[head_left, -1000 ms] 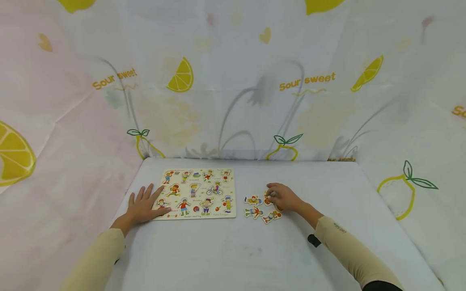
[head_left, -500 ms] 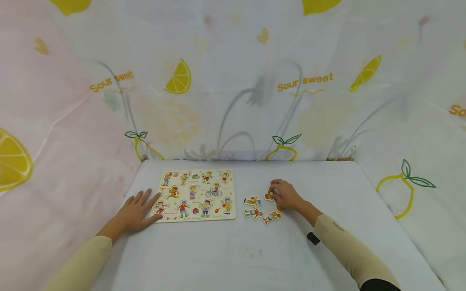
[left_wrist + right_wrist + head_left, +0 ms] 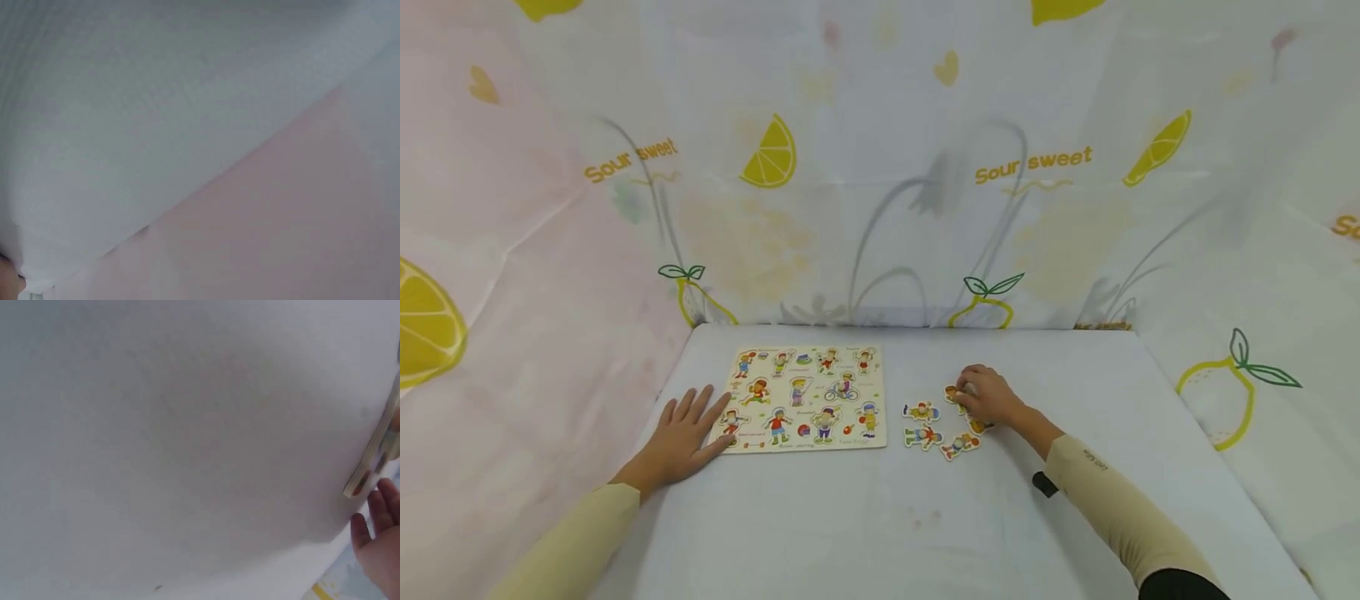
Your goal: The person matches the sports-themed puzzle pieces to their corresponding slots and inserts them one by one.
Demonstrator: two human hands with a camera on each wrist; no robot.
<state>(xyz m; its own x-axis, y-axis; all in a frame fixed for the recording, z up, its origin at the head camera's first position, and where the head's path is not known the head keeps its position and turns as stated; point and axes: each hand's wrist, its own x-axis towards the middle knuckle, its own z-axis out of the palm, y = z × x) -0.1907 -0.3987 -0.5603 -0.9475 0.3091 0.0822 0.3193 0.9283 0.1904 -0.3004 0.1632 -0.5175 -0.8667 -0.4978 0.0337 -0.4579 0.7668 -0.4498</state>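
In the head view, my left hand point(image 3: 676, 442) lies flat with fingers spread, its fingertips on the left edge of the pale wooden puzzle board point(image 3: 842, 446). The board carries several colourful sports figures. To the right of it, my right hand point(image 3: 991, 395) bends over loose figure-shaped puzzle pieces, thumb and fingers pinching one puzzle piece point(image 3: 952, 395), which they partly cover. Another piece point(image 3: 979, 425) peeks out below that palm. The right wrist view catches the loosely bent fingers point(image 3: 380, 512) beside the edge of a wooden piece point(image 3: 369, 464).
Three more loose pieces lie between the board and my right hand: an upper one point(image 3: 921, 411), a lower one point(image 3: 922, 437) and a tilted one point(image 3: 960, 447). A white cloth covers the table point(image 3: 850, 525). Lemon-printed curtains point(image 3: 865, 242) stand behind and at both sides.
My left hand has slid left, off the board's figures to its edge. My right hand has shifted slightly right and away from me, and the piece under its fingers has moved a little too.
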